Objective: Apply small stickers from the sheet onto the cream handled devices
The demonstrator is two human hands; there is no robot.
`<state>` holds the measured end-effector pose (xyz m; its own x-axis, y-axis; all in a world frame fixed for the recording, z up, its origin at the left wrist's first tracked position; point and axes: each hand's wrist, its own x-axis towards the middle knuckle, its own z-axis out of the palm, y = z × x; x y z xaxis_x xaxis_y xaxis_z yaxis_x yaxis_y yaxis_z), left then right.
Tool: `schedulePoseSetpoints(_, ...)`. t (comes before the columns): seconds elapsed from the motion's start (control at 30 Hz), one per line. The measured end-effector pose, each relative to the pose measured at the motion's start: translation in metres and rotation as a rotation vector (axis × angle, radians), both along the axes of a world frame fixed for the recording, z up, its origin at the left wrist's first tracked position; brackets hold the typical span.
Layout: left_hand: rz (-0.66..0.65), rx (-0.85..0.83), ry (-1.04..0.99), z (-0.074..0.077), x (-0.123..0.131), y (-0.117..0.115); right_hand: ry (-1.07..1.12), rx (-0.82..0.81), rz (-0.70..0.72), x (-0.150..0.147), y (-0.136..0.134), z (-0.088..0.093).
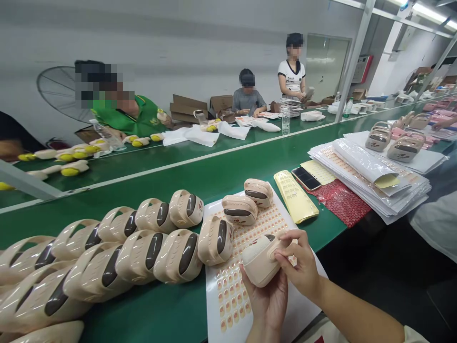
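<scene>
My left hand (266,297) cups a beige plastic casing (257,261) from below, just above a white sticker sheet (232,295) covered in small orange stickers. My right hand (299,264) is pinched against the casing's upper right side, fingertips pressed on it. Two finished casings (240,209) with dark oval windows rest on the far end of the sheet. One more casing (215,239) stands at the sheet's left edge. Two long rows of the same beige casings (117,257) stretch away to the left on the green bench (221,178).
A yellow backing strip (295,196), a phone (306,178), red bubble wrap (342,202) and stacked sticker sheets (374,174) lie right. Across the bench sit a person in green (124,114), a seated person (247,97) and a standing one (293,71). A water bottle (285,121) stands there.
</scene>
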<state>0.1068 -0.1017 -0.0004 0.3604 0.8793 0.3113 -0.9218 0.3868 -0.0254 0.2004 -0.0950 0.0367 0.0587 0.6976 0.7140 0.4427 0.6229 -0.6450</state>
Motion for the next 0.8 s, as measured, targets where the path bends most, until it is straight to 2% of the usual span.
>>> schedulePoseSetpoints(0.2,0.015,-0.017,0.020,-0.005,-0.003,0.001,-0.073,-0.050,-0.061,-0.002,-0.002,0.008)
schedulePoseSetpoints(0.37,0.024,-0.007,0.042,-0.004,-0.005,0.001,-0.341,0.106,-0.119,0.001,-0.002,0.012)
schedulePoseSetpoints(0.43,0.017,-0.005,0.050,-0.002,-0.005,0.000,-0.354,0.100,-0.163,0.001,-0.001,0.011)
schedulePoseSetpoints(0.5,0.009,0.001,0.050,-0.001,-0.005,0.000,-0.264,0.016,-0.160,0.002,0.000,0.009)
schedulePoseSetpoints(0.67,-0.014,-0.003,0.055,-0.002,-0.004,-0.003,-0.036,-0.282,0.037,0.000,0.003,0.002)
schedulePoseSetpoints(0.8,-0.024,0.029,0.089,-0.010,-0.004,-0.003,0.062,-0.400,0.052,0.003,0.008,-0.005)
